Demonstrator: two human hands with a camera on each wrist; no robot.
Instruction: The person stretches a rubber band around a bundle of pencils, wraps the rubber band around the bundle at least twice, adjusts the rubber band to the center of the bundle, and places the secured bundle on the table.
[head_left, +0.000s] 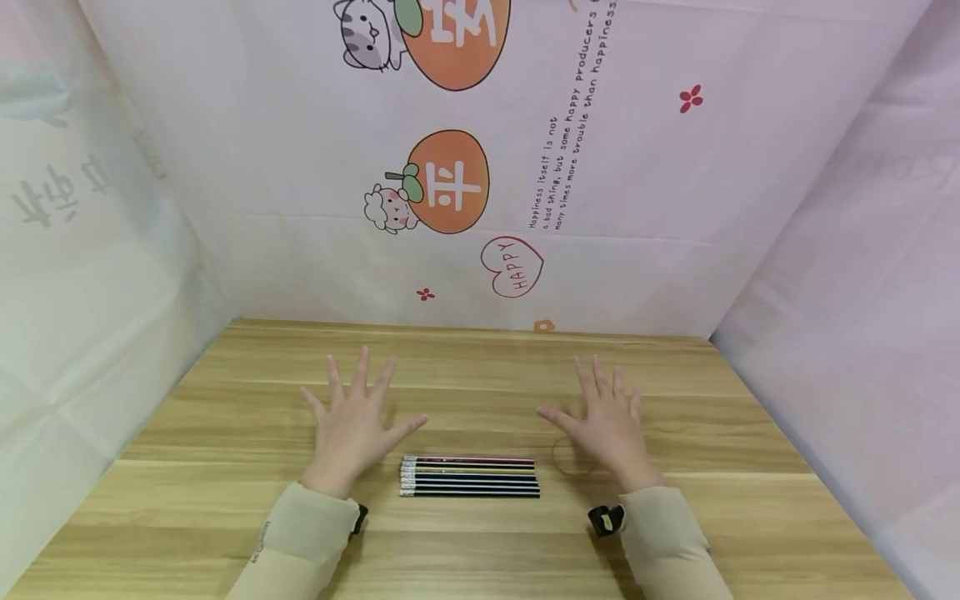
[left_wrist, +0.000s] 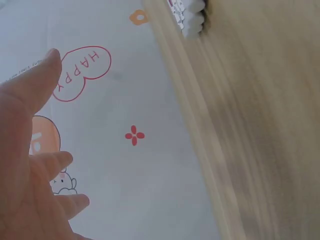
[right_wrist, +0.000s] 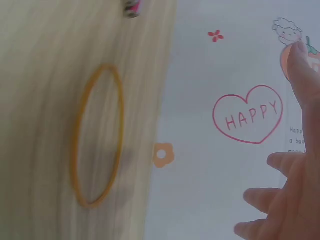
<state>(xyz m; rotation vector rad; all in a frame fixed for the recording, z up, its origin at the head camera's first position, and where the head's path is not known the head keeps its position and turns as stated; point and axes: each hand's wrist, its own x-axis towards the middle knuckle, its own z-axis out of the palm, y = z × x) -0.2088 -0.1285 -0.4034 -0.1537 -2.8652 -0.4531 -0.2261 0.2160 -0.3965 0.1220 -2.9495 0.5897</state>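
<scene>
Several pencils (head_left: 472, 477) lie side by side on the wooden table, their white eraser ends (left_wrist: 192, 22) toward the left. My left hand (head_left: 351, 429) is held with fingers spread, up and to the left of the pencils, holding nothing. On the other side, my right hand (head_left: 609, 423) also has its fingers spread and holds nothing. A thin yellow-orange rubber band (right_wrist: 76, 145) lies on the table as a loop, between the pencils and my right hand; in the head view the hand partly overlaps it.
The light wood table (head_left: 247, 400) ends at a white printed cloth (head_left: 615, 275) behind it. Similar cloth walls (head_left: 82, 333) stand on the left and right. A dark wrist strap (head_left: 606, 521) shows at the right sleeve.
</scene>
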